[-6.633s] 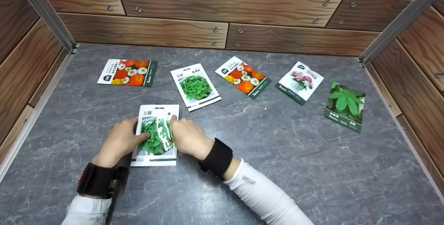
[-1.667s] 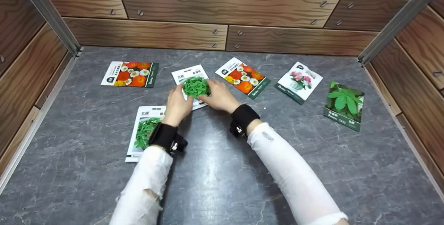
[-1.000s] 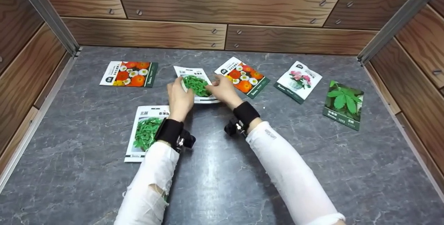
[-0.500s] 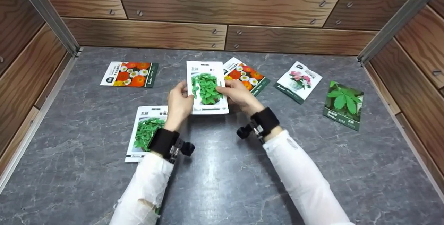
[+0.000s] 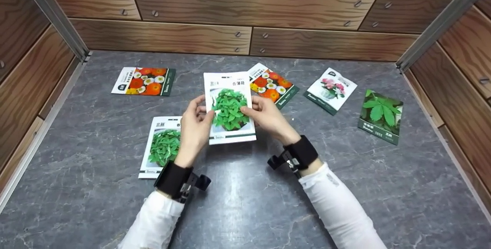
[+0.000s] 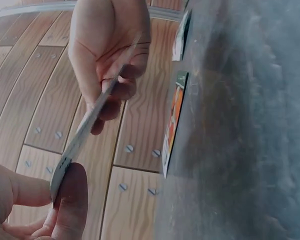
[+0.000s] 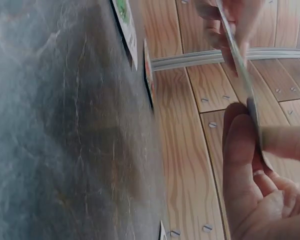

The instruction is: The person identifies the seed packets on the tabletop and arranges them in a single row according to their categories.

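Note:
Both hands hold up a white seed packet (image 5: pixel 230 111) printed with a leafy green plant, its face turned to the head camera. My left hand (image 5: pixel 195 126) pinches its left edge, thumb in front and fingers behind. On the right edge, my right hand (image 5: pixel 270 118) pinches it the same way. Both wrist views show the packet edge-on, raised off the table, gripped between thumb and fingers at each side. A second green-plant seed packet (image 5: pixel 163 147) lies on the table to the lower left, partly covered by the left hand and wrist.
On the grey marbled table (image 5: pixel 238 203) lie an orange-flower packet (image 5: pixel 144 81) at back left and another orange-flower packet (image 5: pixel 272 86) partly behind the held one. Further right are a pink-flower packet (image 5: pixel 330 91) and a green-leaf packet (image 5: pixel 381 116). Wood-patterned walls (image 5: pixel 191 34) enclose the table.
Earlier the hands were at the packet on the lower left. They moved to the one at the back middle, lifted it off the table, straightened it and drew it closer.

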`<state>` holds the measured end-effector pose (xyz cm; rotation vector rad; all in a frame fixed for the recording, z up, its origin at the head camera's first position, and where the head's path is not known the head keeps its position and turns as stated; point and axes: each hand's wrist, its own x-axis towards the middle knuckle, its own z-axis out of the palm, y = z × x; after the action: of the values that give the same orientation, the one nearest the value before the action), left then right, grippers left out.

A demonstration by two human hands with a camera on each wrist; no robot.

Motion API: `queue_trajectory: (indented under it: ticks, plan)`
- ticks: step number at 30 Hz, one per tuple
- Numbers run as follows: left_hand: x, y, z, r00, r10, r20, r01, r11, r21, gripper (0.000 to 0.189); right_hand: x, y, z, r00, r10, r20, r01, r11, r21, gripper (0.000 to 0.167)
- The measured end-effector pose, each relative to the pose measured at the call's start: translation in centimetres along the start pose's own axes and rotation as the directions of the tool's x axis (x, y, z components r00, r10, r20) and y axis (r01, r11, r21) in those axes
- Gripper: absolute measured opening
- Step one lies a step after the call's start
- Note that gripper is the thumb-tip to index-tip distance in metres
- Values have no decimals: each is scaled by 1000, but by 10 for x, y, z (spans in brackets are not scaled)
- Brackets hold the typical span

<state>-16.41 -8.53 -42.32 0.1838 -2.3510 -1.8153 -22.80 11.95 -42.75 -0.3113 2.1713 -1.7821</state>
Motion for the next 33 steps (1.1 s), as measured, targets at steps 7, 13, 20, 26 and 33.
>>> queue_trajectory:
  ticks: [7,13,20,26,33]
  plan:
    - [-18,-12,-10,999,36,11,-36,999,-24,45,-17,-7,0,996,-50,81,59,992,-112,30]
    - [-22,-7,-25,999,14,46,-17,998,56,39,-28,-12,2,989,-78,122,99,980,-173,28]
    - [-24,-3,-38,991,-26,128,8,990,144,36,-33,-12,7,986,-66,155,98,974,-205,30]
    - [-26,-5,-38,993,-32,116,2,968,250,36,-35,-11,14,987,-76,143,117,944,-309,26]
    - [-29,-8,-34,992,-22,123,-37,890,455,44,-39,-7,20,990,-34,136,91,893,-440,11]
